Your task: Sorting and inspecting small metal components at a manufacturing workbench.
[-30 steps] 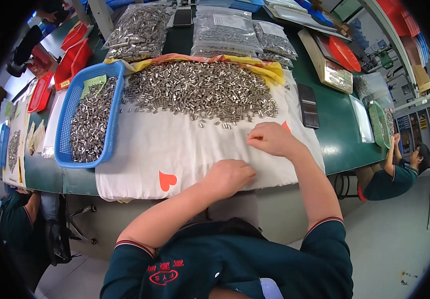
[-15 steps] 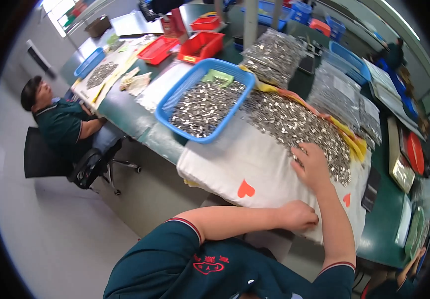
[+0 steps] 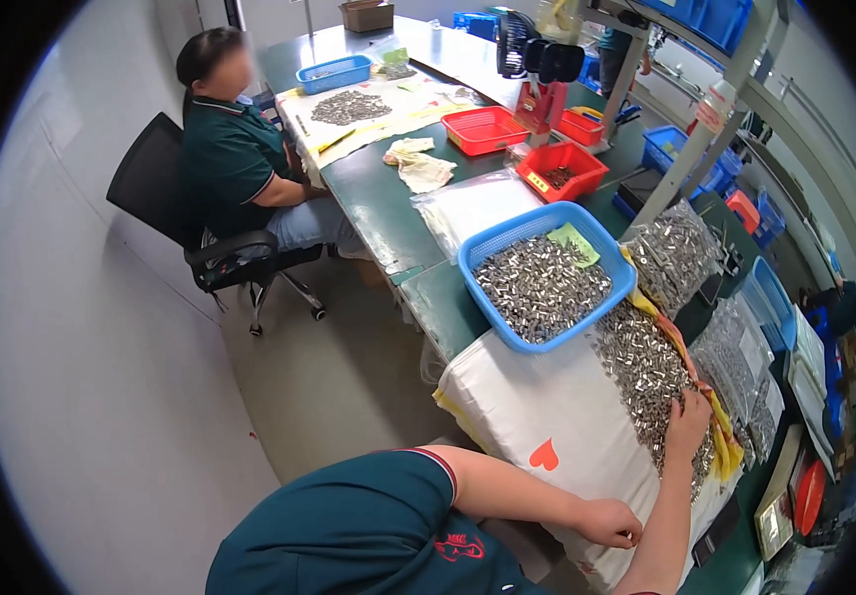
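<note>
My right hand (image 3: 686,420) lies on a long heap of small silver metal parts (image 3: 646,382), fingers spread over them, gripping nothing I can make out. The heap sits on a white cloth with red heart marks (image 3: 547,412) spread over the green bench. My left hand (image 3: 610,522) is curled into a fist near the cloth's front edge, touching the fabric; nothing shows in it. A blue plastic basket (image 3: 495,244) filled with the same metal parts stands just beyond the cloth.
Clear bags of metal parts (image 3: 674,253) lie behind the heap. Red trays (image 3: 484,129) and a small machine (image 3: 545,84) stand further along the bench (image 3: 378,203). A seated person in a green shirt (image 3: 234,164) works at the far end, on a black chair (image 3: 155,183).
The view has swung left, bringing the seated person and the floor into sight. My right hand stays on the heap and my left fist stays at the cloth's edge.
</note>
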`<state>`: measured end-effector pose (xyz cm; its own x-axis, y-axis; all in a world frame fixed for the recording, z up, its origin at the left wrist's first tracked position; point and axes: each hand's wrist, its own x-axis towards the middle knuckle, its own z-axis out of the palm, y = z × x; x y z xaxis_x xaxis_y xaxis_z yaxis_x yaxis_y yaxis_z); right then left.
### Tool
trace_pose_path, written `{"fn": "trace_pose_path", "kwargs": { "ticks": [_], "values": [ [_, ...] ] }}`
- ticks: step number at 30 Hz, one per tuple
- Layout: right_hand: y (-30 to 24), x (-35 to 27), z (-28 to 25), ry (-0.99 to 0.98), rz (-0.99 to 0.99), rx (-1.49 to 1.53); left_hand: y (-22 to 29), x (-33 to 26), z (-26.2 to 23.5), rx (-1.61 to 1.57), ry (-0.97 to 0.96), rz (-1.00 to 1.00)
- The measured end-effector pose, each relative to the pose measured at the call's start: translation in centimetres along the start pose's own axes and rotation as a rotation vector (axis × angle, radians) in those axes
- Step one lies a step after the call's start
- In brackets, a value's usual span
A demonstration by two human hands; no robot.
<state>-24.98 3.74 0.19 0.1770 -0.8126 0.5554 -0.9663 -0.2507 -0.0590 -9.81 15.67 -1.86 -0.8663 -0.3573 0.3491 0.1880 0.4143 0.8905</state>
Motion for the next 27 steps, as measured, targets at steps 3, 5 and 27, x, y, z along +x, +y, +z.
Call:
{"fn": "trace_pose_path", "kwargs": {
  "ticks": [3, 5, 27],
  "values": [
    [-1.6, 0.7, -1.8, 0.088, 0.044, -0.008, 1.3, 0.4, -2.4, -0.152, -0.042, -0.264],
    [-4.5, 0.8, -3.4, -0.088, -0.010, 0.129, 1.8, 0.0, -4.4, -0.301, -0.116, -0.487],
    [-6.4, -1.6, -1.2, -0.115, -0.005, 0.058, 0.3, -2.8, -15.0, -0.700, 0.350, -0.611]
  ]
}}
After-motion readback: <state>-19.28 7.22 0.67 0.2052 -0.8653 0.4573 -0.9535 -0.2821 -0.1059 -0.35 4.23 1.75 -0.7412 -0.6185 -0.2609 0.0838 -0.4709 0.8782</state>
